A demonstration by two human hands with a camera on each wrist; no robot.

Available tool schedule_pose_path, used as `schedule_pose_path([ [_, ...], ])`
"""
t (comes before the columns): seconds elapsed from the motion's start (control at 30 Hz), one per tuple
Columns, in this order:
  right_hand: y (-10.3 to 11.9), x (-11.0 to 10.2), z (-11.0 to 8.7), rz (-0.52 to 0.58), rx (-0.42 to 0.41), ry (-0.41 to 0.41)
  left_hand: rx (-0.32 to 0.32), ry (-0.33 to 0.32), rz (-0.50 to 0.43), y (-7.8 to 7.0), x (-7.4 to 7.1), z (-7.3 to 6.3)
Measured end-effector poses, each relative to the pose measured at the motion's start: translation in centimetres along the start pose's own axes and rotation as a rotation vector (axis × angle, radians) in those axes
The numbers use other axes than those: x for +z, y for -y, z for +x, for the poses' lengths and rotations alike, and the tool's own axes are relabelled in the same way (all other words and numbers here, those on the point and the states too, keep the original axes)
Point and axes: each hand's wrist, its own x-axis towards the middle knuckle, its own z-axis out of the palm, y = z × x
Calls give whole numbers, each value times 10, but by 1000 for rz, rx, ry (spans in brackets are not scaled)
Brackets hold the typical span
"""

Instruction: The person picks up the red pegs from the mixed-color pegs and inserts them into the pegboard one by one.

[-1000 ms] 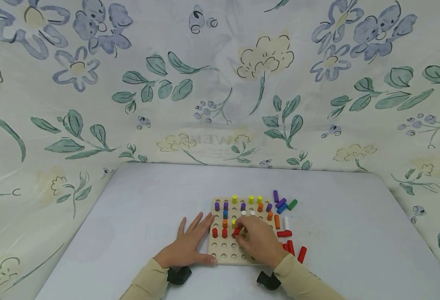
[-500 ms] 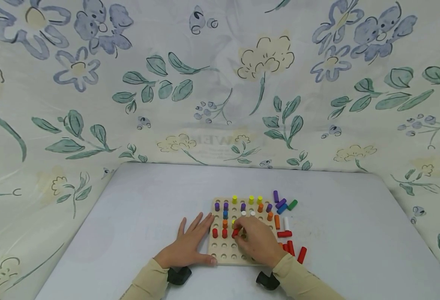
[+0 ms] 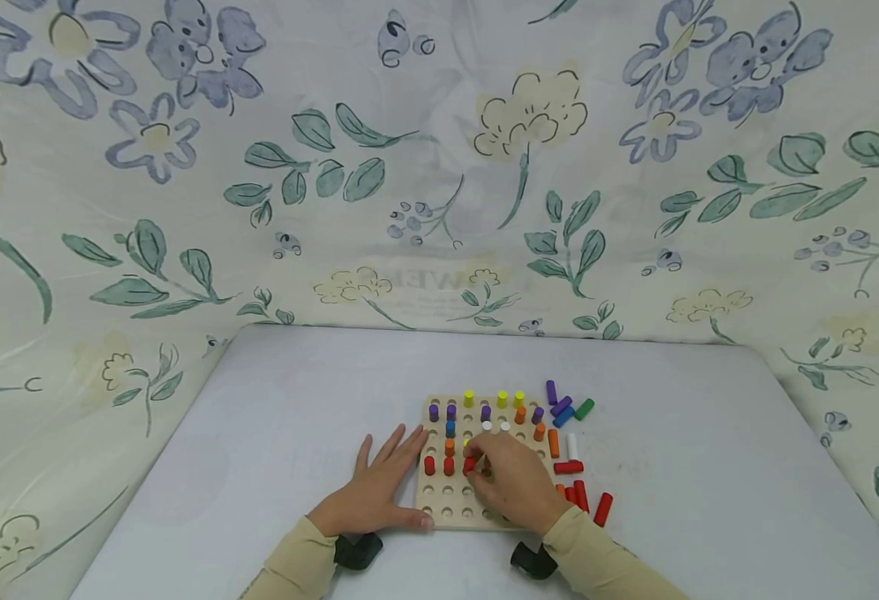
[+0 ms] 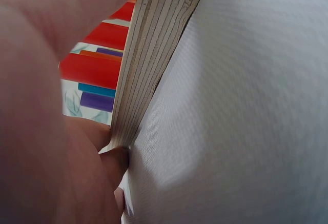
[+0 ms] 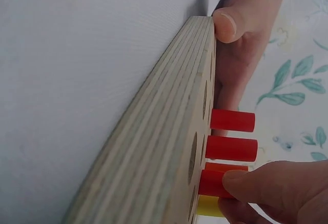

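A wooden pegboard (image 3: 457,520) lies on the white table. My left hand (image 3: 374,493) is spread along its left side, fingers straight, the thumb on the near left corner. In the left wrist view, fingers touch the layered board edge (image 4: 151,49). My right hand (image 3: 520,482) pinches a red peg (image 5: 211,182) between thumb and finger; it stands upright at a hole, third in its row. To its left, a red peg (image 3: 449,466) and another red peg (image 3: 429,466) stand in the same row. The right hand hides part of the board.
Yellow, purple, blue, orange and white pegs stand in the farther rows, including a blue peg (image 3: 450,429). Right of the board lie several loose pegs, among them a green peg (image 3: 585,409), a white peg (image 3: 571,447) and a red peg (image 3: 603,509).
The pinched red peg has gone from tilted to upright at its hole. My right hand has shifted very slightly; my left hand stays in place.
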Motion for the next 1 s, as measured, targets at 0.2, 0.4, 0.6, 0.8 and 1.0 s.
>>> schedule_pose_path([
  [0.2,0,0,0,-8,2,2,1,1,1,0,0,0],
  [0.4,1,0,0,-16,-7,-8,4,1,5,1,0,0],
  [0.6,1,1,0,-22,-5,-3,6,-1,7,0,0,0],
  [0.8,1,1,0,-20,8,13,10,-1,6,0,-1,0],
  [1.0,1,1,0,-15,14,15,-2,0,1,-1,-2,-1],
])
